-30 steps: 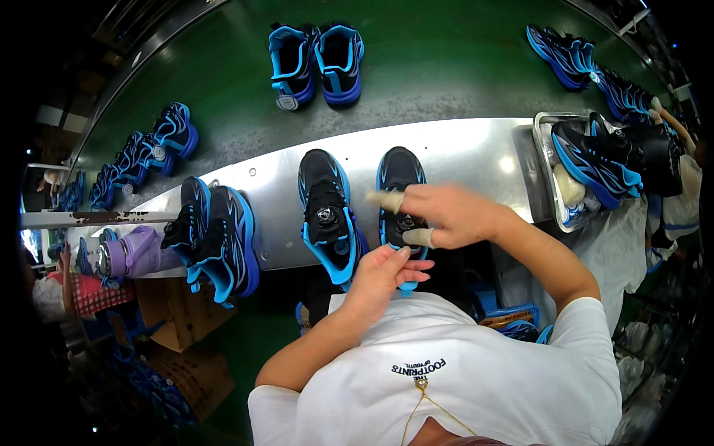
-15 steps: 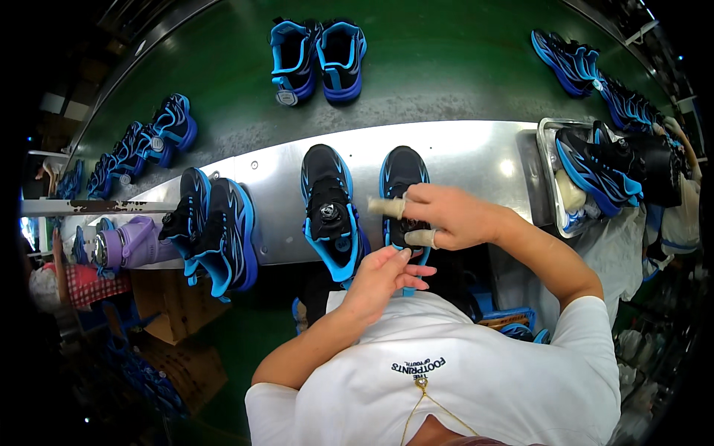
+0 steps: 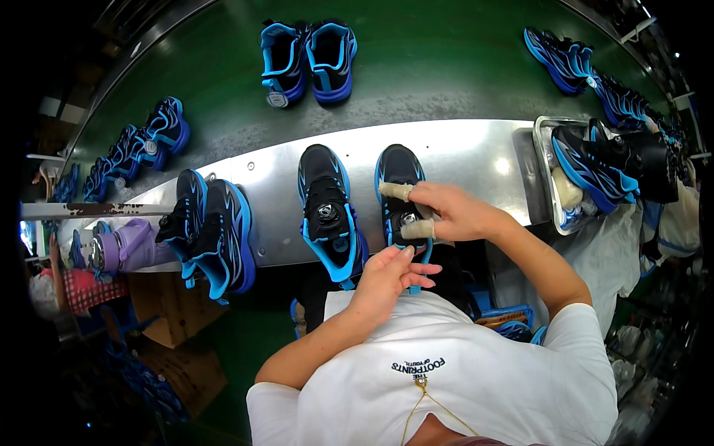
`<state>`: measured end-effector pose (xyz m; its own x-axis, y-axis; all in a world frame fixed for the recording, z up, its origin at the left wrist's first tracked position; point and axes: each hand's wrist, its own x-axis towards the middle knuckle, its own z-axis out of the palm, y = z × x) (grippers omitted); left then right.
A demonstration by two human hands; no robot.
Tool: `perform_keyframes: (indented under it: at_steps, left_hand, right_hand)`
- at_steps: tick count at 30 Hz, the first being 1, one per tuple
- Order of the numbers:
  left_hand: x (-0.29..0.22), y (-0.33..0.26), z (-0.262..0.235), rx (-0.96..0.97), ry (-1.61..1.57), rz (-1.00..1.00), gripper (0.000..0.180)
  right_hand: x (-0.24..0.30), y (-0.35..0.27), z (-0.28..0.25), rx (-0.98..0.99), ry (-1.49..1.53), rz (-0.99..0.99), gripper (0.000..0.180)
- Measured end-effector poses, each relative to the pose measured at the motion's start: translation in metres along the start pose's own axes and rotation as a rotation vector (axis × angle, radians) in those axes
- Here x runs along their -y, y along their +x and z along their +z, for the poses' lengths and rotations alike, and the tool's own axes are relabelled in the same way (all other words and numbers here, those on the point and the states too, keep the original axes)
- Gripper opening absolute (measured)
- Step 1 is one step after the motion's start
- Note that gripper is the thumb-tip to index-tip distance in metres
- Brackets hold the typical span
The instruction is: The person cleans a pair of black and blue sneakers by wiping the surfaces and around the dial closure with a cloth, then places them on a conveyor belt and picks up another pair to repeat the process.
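Observation:
Two black-and-blue sneakers with dial closures stand before me on the metal ledge, toes pointing away. Over the dial of the right sneaker is my right hand. Its index finger and thumb wear beige finger covers and are spread apart, with nothing gripped between them. My left hand lies at that sneaker's heel, palm partly up and fingers apart; whether it touches the shoe I cannot tell. The left sneaker stands untouched, its blue-lined opening toward me.
Another pair of sneakers stands at the left of the metal ledge, beside a purple bottle. Beyond runs a green surface bearing a further pair and rows at both sides. A metal tray sits right.
My right hand's index finger has come down and right, over the right sneaker near its dial. My left hand has barely moved. The whole view has shifted slightly.

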<state>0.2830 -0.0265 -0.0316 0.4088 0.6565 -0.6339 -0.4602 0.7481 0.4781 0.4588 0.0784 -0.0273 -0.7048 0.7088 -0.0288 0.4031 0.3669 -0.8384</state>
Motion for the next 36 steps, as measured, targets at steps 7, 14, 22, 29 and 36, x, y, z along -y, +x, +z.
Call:
perform_keyframes:
  at_steps: [7,14,22,29,36]
  left_hand:
    - [0.015,0.008,-0.006,-0.012,0.064,0.042,0.029]
    - [-0.028,-0.022,0.004,0.015,0.193,-0.052,0.030]
    - [-0.072,0.025,0.018,-0.140,1.904,0.574,0.046]
    - [-0.092,0.052,0.029,0.102,2.050,0.251,0.055]
    - [-0.088,0.047,0.040,0.248,2.261,0.430,0.040]
  right_hand:
    - [0.007,-0.002,0.034,-0.062,-0.196,0.060,0.042]
    - [-0.007,-0.022,0.009,-0.236,0.239,0.362,0.060]
    - [-0.001,-0.026,0.049,-0.362,-0.142,0.081,0.078]
    - [-0.007,-0.029,0.059,-0.397,-0.080,0.137,0.079]
    - [-0.022,-0.035,0.061,-0.337,-0.039,0.111,0.077]
